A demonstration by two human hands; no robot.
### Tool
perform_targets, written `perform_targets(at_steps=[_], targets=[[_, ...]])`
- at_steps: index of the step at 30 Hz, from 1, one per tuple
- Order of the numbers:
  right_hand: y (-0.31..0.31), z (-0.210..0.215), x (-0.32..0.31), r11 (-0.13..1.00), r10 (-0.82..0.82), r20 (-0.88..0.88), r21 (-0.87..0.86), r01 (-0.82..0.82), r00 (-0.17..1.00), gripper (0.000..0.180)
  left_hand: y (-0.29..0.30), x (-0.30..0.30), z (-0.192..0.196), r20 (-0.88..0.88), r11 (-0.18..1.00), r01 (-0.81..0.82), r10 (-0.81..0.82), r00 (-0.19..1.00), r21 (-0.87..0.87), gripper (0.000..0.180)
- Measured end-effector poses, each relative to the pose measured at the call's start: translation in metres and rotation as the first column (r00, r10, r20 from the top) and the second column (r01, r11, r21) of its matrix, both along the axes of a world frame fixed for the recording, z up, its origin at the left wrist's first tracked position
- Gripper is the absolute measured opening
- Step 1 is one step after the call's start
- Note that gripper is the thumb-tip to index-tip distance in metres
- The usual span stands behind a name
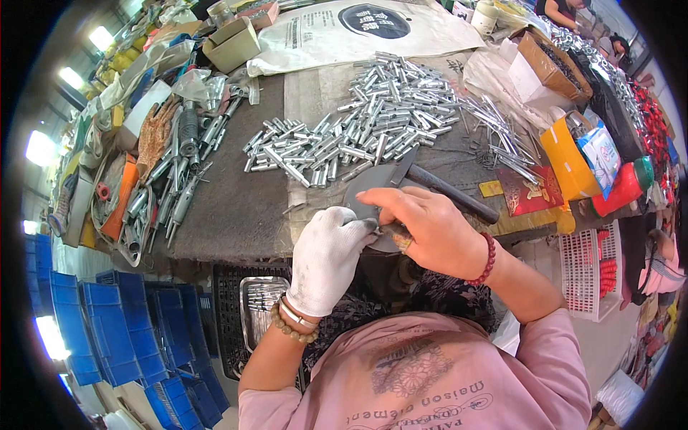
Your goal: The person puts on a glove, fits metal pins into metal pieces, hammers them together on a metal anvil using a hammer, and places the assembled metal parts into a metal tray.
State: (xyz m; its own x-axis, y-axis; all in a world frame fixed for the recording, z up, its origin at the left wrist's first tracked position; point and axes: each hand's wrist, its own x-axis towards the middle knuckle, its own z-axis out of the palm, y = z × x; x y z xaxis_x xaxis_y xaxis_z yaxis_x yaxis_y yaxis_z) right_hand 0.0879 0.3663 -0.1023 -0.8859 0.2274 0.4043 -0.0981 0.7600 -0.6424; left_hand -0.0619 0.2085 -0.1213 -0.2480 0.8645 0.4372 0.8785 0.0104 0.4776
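Observation:
My left hand (328, 258) wears a white glove and is closed in a pinch at the front edge of the bench. What its fingertips hold is too small to make out. Right beside it, my bare right hand (430, 233) has its fingers curled in toward the same spot; its index finger points left. Anything in its grip is hidden by the fingers. Under and behind both hands lies a round grey metal plate (367, 185). A hammer (459, 197) rests with its head at the plate and its dark handle behind my right hand.
A heap of silver metal tubes (387, 115) spreads across the bench beyond my hands. Thin metal rods (502, 136) lie at the right, near a red envelope (534, 190). Tools (188, 143) crowd the left side. Blue bins (118, 322) stand lower left, a white basket (589, 272) lower right.

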Motion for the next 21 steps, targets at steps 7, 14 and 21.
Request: perform_targets(at_steps=[7, 14, 21], targets=[[-0.002, -0.001, -0.002, 1.000, -0.014, -0.008, -0.004, 0.014, 1.000, 0.066, 0.000, -0.001, -0.004, 0.015, 1.000, 0.001, -0.001, 1.000, 0.025, 0.014], [-0.004, -0.009, -0.004, 0.994, -0.058, -0.030, -0.094, 0.055, 0.998, 0.058, -0.001, 0.001, 0.000, 0.002, 1.000, -0.020, 0.020, 1.000, -0.007, 0.021], [-0.017, -0.013, 0.006, 0.947, -0.055, -0.128, 0.307, 0.092, 0.990, 0.056, 0.002, -0.001, -0.007, 0.017, 0.997, 0.011, -0.012, 1.000, 0.081, 0.017]])
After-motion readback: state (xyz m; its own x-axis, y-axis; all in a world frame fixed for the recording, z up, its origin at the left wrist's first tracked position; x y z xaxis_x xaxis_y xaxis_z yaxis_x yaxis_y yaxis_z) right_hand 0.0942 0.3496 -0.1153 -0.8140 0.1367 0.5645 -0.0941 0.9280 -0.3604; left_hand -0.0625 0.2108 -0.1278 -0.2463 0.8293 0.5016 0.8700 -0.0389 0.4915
